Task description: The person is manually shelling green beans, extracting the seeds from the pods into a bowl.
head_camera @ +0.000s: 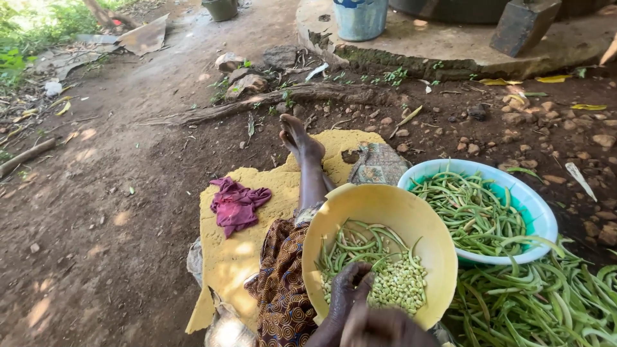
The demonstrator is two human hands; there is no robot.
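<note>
A yellow bowl rests on my lap, holding pale green shelled beans and several green pods. My left hand reaches into the bowl with its fingers curled on a green bean pod at the edge of the bean pile. My right hand sits just below it at the bottom edge of the view, touching the left hand. It is mostly cut off, and what it holds is hidden. My outstretched leg lies on a yellow mat.
A turquoise-and-white basin full of green pods stands to the right of the bowl, with a heap of pods on the ground below it. A magenta cloth lies on the mat. Beyond are bare dirt, stones, a root and a concrete platform with a bucket.
</note>
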